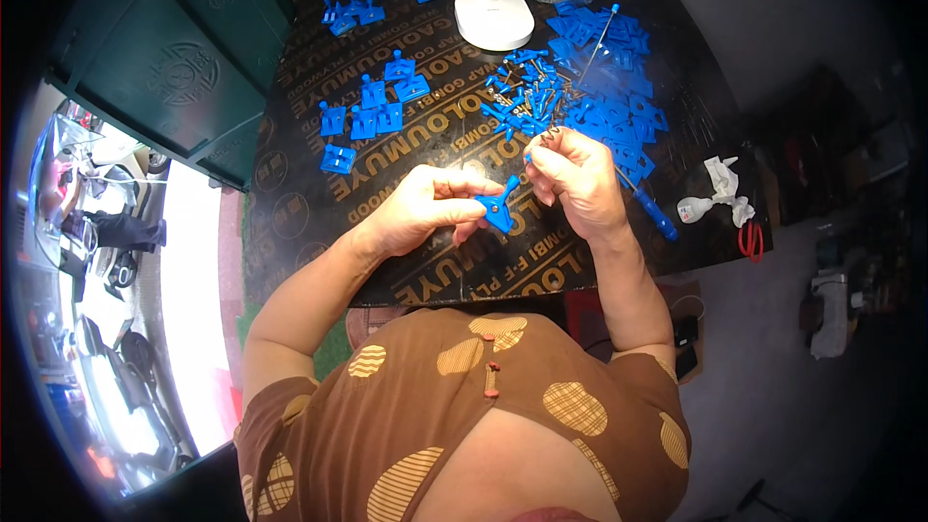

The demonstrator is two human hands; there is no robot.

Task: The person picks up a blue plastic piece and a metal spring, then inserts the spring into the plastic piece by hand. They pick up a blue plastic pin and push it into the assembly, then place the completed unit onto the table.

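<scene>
Between the thumb and fingers of my left hand (422, 208) is a blue plastic clip (499, 208), tilted, with a knobbed stem pointing up and a small metal dot on its flat face. My right hand (580, 177) is closed in a pinch just right of it, apart from the clip. At its fingertips shows a small dark coiled piece (549, 136), like a spring; the fingers hide part of it. Beyond this hand lies a heap of small blue stemmed parts (527, 87) mixed with metal bits.
Flat blue plates (619, 116) are piled at right. A blue-handled screwdriver (655, 216) lies across them. Blue assemblies (372, 119) stand in groups at left. A white lamp base (493, 17) is at the back. Red-handled tool (751, 242) and white crumpled item (720, 184) sit near the right edge.
</scene>
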